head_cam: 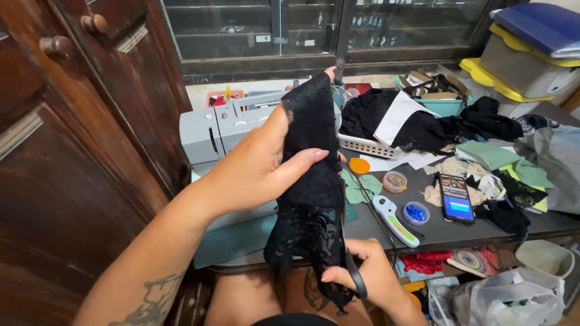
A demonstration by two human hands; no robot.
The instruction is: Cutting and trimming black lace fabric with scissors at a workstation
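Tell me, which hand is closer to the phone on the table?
The right hand. It is low at the table's front edge holding scissors, left of the phone. The left hand grips the black lace fabric farther left.

A phone (456, 198) (screen lit blue) lies on the dark table (441, 232).

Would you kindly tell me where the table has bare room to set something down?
Bare dark table shows in front of the phone, right of the white cutter. Behind the phone, fabric scraps and the basket crowd it.
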